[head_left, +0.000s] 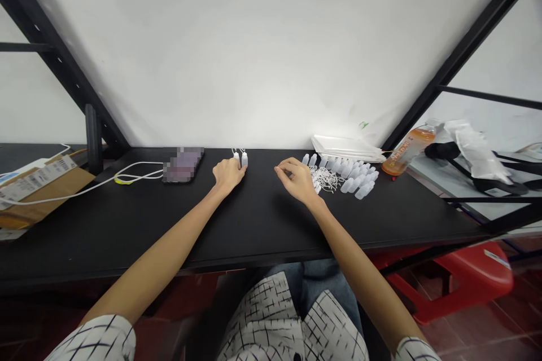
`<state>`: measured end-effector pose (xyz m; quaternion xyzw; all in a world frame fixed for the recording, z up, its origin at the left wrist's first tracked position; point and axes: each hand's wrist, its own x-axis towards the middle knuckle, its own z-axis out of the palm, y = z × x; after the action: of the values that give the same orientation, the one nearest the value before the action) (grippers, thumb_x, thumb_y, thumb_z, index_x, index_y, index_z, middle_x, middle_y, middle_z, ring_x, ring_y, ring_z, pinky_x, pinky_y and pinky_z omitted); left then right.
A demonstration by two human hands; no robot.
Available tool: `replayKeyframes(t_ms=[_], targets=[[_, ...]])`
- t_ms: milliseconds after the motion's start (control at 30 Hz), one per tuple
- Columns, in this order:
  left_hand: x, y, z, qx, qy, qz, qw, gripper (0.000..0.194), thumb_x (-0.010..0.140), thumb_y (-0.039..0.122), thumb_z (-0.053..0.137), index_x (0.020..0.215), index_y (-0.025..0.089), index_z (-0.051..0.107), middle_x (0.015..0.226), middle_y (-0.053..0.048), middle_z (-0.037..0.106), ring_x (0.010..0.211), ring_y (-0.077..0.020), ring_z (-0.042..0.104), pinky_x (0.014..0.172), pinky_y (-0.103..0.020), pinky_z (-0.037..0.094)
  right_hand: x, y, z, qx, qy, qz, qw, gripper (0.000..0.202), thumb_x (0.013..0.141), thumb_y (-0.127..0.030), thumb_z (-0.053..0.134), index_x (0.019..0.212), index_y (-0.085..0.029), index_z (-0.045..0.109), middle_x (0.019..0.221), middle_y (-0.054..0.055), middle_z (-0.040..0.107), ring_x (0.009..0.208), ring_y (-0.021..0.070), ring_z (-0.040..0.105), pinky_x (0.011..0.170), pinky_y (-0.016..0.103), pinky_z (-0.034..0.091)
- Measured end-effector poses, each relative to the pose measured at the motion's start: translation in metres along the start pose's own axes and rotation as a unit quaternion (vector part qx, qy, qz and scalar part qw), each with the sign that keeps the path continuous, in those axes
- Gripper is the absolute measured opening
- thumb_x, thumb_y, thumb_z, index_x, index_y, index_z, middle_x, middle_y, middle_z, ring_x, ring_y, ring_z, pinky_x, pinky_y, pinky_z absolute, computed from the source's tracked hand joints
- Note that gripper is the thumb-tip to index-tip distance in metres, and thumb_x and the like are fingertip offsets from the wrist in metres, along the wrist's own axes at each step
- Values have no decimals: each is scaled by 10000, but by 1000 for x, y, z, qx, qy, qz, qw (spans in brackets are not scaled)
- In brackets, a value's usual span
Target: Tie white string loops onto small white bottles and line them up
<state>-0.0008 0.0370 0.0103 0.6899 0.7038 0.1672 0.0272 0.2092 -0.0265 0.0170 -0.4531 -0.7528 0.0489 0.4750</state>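
Note:
On the black table, my left hand (228,174) is closed beside two small white bottles (244,159) with white loops at their tops; its fingertips touch the right one. My right hand (295,179) hovers over the table to the right, thumb and index finger pinched together; anything between them is too small to make out. Just right of that hand lie a tangled pile of white loops (328,180) and several translucent white bottles (348,169) in rows.
At the back right are stacked white plastic sheets (347,146) and an orange drink bottle (409,149). A phone (183,166) with a white cable lies left, near a cardboard box (46,192). A red stool (470,276) stands below right.

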Motion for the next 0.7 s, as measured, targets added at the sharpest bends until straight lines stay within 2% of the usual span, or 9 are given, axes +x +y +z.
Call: replayKeyframes(t_ms=[300, 433, 567, 633, 700], targets=[[2, -3, -1, -6, -2, -6, 1000, 335, 873, 445, 555, 857, 180, 759, 939, -162, 738, 950, -364, 679, 741, -379, 482, 1, -3, -3, -15, 21, 3, 1000, 288, 932, -343, 517, 738, -195, 669, 879, 66, 671, 685, 157, 599, 612, 293, 448], [-1, -1, -6, -6, -16, -3, 1000, 350, 875, 462, 549, 831, 181, 753, 930, -154, 737, 950, -355, 678, 744, -373, 486, 4, 4, -12, -93, 46, 27, 994, 240, 931, -295, 515, 798, -188, 684, 917, 73, 676, 745, 172, 621, 650, 293, 429], [-13, 7, -12, 2, -51, 27, 998, 366, 895, 466, 518, 793, 195, 741, 909, -129, 733, 944, -305, 678, 762, -341, 486, 18, 24, -35, -237, 79, 133, 959, 204, 903, -225, 524, 960, -190, 716, 1005, 83, 670, 821, 199, 634, 691, 298, 415], [-21, 13, -15, 4, -61, 55, 997, 386, 915, 454, 493, 767, 186, 728, 875, -127, 726, 921, -289, 680, 758, -332, 476, 28, 36, -45, -301, 82, 195, 930, 255, 889, -255, 550, 1080, -199, 709, 1069, 91, 651, 847, 220, 632, 693, 307, 409], [-29, 19, -15, -1, -61, 82, 995, 400, 925, 441, 480, 733, 179, 713, 822, -125, 715, 872, -288, 684, 721, -331, 461, 38, 46, -51, -347, 66, 220, 909, 331, 896, -326, 563, 1175, -199, 687, 1124, 109, 623, 883, 241, 635, 705, 319, 412]])
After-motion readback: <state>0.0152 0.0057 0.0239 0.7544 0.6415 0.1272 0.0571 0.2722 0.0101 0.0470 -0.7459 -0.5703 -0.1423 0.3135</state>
